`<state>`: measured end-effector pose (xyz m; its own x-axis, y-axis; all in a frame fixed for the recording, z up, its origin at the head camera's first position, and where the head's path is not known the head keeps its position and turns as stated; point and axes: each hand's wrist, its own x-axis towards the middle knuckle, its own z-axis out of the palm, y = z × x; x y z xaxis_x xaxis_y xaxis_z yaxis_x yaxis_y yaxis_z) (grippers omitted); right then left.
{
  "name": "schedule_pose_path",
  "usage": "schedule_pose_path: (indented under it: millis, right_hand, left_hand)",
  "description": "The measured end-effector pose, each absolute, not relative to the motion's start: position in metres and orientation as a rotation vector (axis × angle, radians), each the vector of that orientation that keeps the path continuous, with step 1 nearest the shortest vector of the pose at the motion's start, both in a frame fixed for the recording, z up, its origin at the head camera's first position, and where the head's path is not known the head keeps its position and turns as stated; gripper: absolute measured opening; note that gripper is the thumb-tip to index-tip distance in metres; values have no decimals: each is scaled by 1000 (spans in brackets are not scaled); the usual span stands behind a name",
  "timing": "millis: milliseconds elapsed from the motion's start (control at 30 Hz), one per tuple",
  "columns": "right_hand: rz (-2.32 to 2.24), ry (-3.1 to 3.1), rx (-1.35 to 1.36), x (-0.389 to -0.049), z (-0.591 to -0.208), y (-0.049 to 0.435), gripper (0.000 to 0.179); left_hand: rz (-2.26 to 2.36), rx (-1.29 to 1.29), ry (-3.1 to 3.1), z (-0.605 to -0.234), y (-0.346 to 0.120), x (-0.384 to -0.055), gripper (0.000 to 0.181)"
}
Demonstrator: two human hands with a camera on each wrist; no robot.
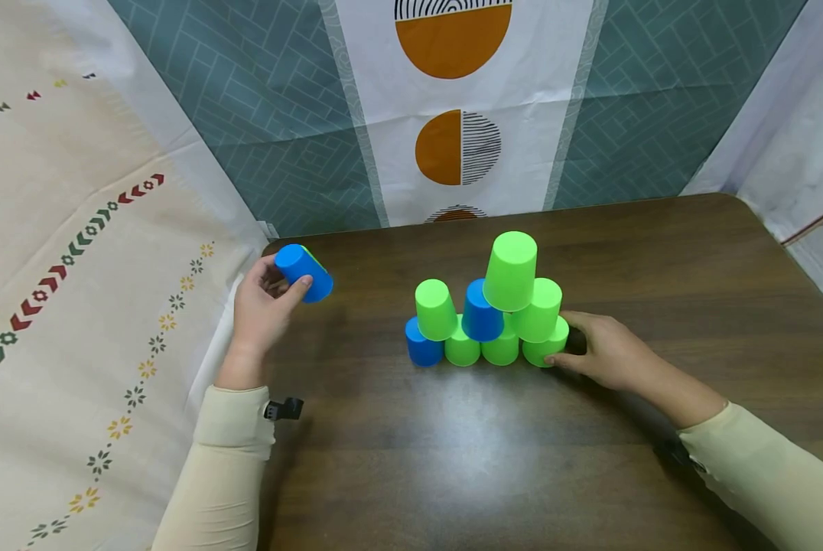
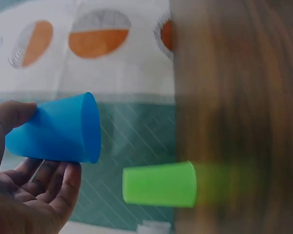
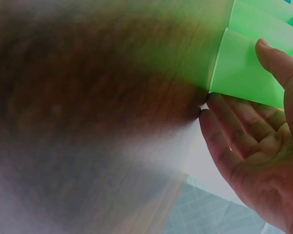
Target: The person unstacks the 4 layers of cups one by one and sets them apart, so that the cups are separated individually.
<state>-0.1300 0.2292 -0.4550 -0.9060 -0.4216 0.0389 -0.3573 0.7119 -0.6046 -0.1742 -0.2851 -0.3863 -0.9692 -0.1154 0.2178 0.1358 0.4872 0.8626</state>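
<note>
In the head view my left hand holds a blue cup tilted at the table's left, thumb on the near side. Behind it stands a green cup, mostly hidden in the head view but plain in the left wrist view. At the centre rises a pyramid of upside-down cups: a base row with a blue cup at its left end, a middle row with a blue cup between two green ones, and a green cup above. My right hand grips the base row's right-end green cup, thumb in front, fingers behind.
The dark wooden table runs back to a teal and white hanging cloth with orange half circles. An embroidered cream cloth borders the left side. The pyramid stands close to the right hand.
</note>
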Motion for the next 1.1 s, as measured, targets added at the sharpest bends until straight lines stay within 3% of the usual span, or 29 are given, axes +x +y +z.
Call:
schedule_pose_path:
  millis: [367,1100]
  right_hand:
    - [-962,2808,-631,-129,-455,230,60]
    - [-953,2823,-659,-131,-457,229,59]
  left_hand:
    - [-1392,150,-2629,-414,-320,-182,60]
    - [-1349,311,-2780,-437,-340,-191,63]
